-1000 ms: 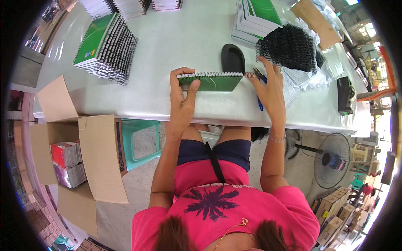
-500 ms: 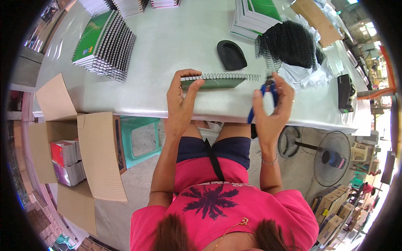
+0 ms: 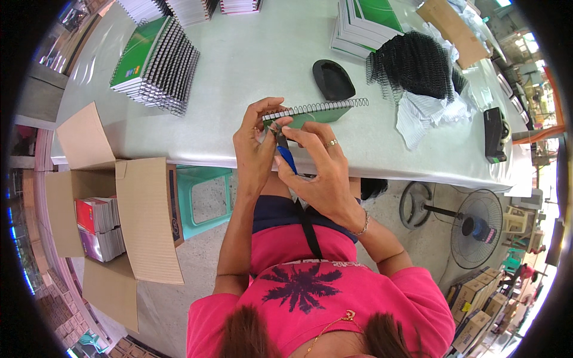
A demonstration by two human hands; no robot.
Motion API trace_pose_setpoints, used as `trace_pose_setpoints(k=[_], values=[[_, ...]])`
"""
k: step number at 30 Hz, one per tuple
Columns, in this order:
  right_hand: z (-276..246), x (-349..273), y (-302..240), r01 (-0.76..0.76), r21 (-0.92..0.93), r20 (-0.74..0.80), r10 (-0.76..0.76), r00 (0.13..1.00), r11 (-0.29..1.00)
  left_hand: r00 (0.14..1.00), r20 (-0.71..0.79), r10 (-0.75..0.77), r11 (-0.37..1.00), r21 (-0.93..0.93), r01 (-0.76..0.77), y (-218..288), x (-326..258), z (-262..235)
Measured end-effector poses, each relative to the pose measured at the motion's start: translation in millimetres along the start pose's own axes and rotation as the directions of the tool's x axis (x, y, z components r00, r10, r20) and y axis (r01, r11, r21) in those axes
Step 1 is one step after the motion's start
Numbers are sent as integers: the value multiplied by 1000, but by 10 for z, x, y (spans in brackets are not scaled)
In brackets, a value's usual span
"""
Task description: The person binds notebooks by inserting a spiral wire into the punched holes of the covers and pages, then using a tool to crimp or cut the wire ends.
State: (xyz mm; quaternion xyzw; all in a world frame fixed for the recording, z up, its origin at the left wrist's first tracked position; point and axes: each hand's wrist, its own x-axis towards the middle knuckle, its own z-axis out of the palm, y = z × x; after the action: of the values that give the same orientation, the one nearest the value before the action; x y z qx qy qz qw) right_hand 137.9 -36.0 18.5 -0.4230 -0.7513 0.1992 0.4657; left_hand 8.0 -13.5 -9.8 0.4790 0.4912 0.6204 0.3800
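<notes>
My left hand (image 3: 255, 149) grips the left end of a green spiral notebook (image 3: 325, 116), held spine up over the table's near edge. A black wire coil (image 3: 359, 103) runs along its spine and sticks out past its right end. Closed on blue-handled pliers (image 3: 287, 159), my right hand (image 3: 325, 170) is beside the left one. The pliers' dark jaws are at the notebook's left end, by my left fingertips; whether they bite the wire is hidden. Beyond the notebook lies a black rounded tray-like piece (image 3: 332, 80).
Spiral-bound green notebooks (image 3: 143, 56) are stacked at left. At right are green books (image 3: 364, 33), a black coil heap (image 3: 412, 65), crumpled white wrapping (image 3: 418, 116) and a black tape dispenser (image 3: 494, 134). An open carton (image 3: 149, 221), teal stool (image 3: 203, 221) and fan (image 3: 476, 230) stand below.
My right hand has brought the pliers left, from the notebook's right end to its left end beside my left hand. The left hand keeps hold of the notebook.
</notes>
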Motion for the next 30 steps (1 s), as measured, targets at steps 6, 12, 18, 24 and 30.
trace_pose_setpoints(k=[6, 12, 18, 24, 30], values=[[40, 18, 24, 34, -70, -3, -34, 999, 997, 996, 34, -83, 996, 11, 83, 75, -11, -41], [60, 16, 47, 84, -126, -7, -86, 996, 988, 998, 15, -61, 996, 61, 60, 107, -20, -41], [9, 37, 36, -278, 355, 215, 211, 954, 893, 999, 11, 37, 989, 143, -38, 107, -63, -14], [-223, 233, 53, -759, 623, 690, 322, 648, 191, 996, 6, 91, 969, 230, -90, 181, -27, -28], [-693, 228, 477, -389, 82, 131, 377, 917, 918, 964, -262, -51, 961, 251, 119, 662, 155, -173]])
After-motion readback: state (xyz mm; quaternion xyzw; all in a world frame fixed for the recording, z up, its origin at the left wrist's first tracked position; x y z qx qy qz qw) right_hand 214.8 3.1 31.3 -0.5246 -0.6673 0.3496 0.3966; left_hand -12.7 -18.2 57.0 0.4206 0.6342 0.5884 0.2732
